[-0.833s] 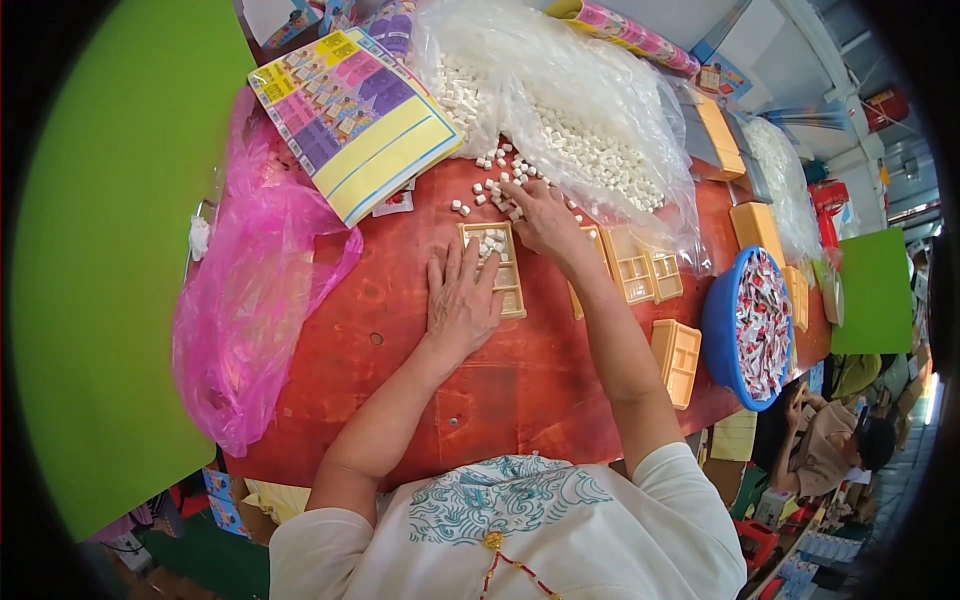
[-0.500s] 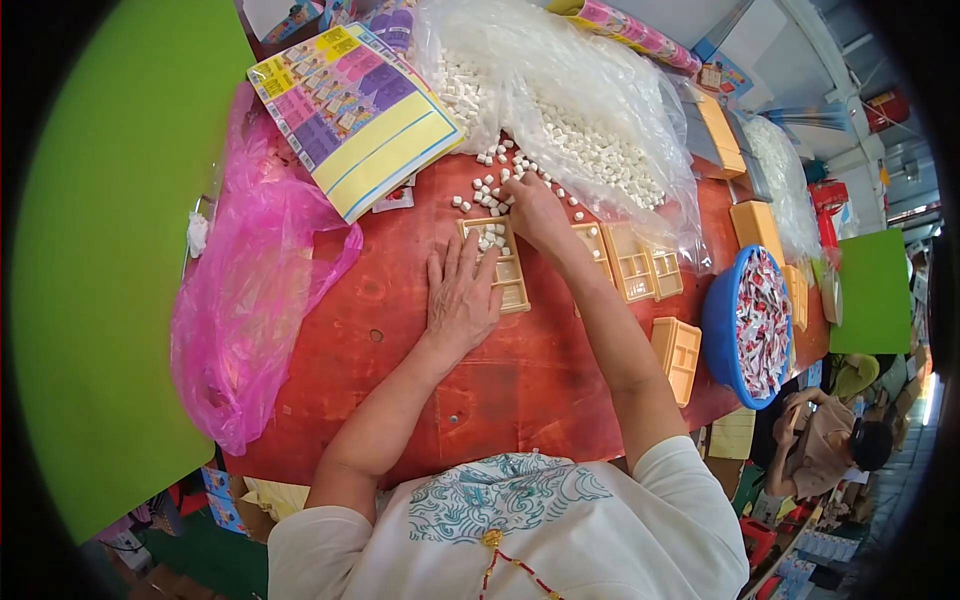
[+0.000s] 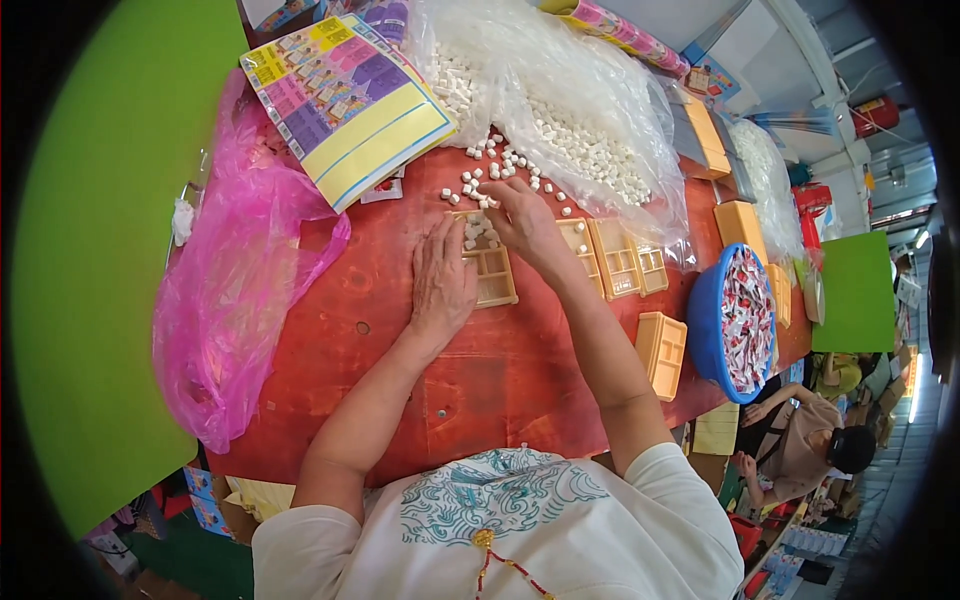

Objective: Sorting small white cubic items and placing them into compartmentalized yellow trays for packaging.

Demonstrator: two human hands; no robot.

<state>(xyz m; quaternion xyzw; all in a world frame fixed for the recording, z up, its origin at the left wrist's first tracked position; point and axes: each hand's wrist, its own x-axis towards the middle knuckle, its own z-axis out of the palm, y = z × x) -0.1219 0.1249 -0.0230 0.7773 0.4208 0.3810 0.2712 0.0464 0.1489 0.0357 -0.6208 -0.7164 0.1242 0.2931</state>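
A person seen from above works at a red table [image 3: 330,330]. A small tan compartment tray [image 3: 487,265] lies flat near the table's middle, its long axis running away from the person toward the far edge, a few small white pieces sitting in its far compartments. The left hand [image 3: 441,280] lies open and palm down, fingers stretched out flat, pressing on the tray's left edge and the table beside it. The right hand [image 3: 524,222] reaches over the tray's far right corner, fingers curled with the tips pinched among the loose white pieces [image 3: 490,170] scattered just beyond the tray; whether it grips one cannot be told. Behind those pieces lies a clear plastic bag [image 3: 590,110] full of more. More tan trays [image 3: 615,258] sit just right of the right hand, and a blue basin [image 3: 708,330] stands farther right. A pink plastic bag [image 3: 240,290] lies well to the left.
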